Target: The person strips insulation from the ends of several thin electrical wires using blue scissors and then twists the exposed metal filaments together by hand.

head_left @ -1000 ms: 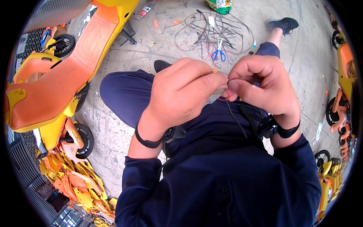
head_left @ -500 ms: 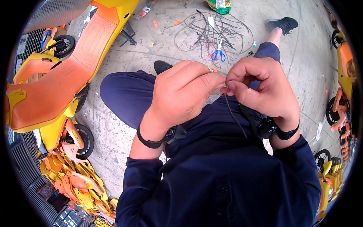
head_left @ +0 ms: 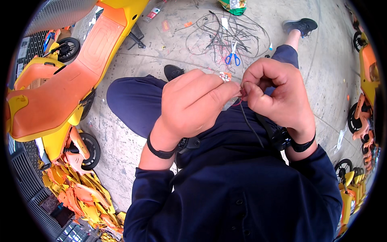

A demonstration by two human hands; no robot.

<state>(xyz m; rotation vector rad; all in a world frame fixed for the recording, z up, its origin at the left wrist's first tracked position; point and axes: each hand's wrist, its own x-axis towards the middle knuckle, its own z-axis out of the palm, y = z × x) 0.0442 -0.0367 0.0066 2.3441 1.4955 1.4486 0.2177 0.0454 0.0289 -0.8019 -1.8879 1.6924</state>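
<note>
Above my lap my two hands meet at the fingertips, both closed. A thin red wire (head_left: pixel 238 103) shows between them, and a black cable (head_left: pixel 250 128) hangs from there over my lap. My right hand (head_left: pixel 281 93) pinches the wire between thumb and forefinger. My left hand (head_left: pixel 194 103) is also pinched at the wire, its tips partly hidden. An orange-and-white printed piece (head_left: pixel 225 76) pokes out beyond its fingers, and something translucent shows beneath them; whether these are one packet I cannot tell. Blue-handled scissors (head_left: pixel 233 56) lie on the floor beyond my hands.
A loose tangle of black cables (head_left: pixel 219 34) lies on the concrete ahead, with a green bag (head_left: pixel 234 6) behind it. An orange-and-yellow scooter body (head_left: pixel 68 88) stands at my left, above a heap of similar panels (head_left: pixel 84 197). More scooters (head_left: pixel 367 68) line the right side.
My right hand has shifted slightly left, its thumb drawn in closer to the forefinger. More of the orange-and-white piece shows beyond my left hand.
</note>
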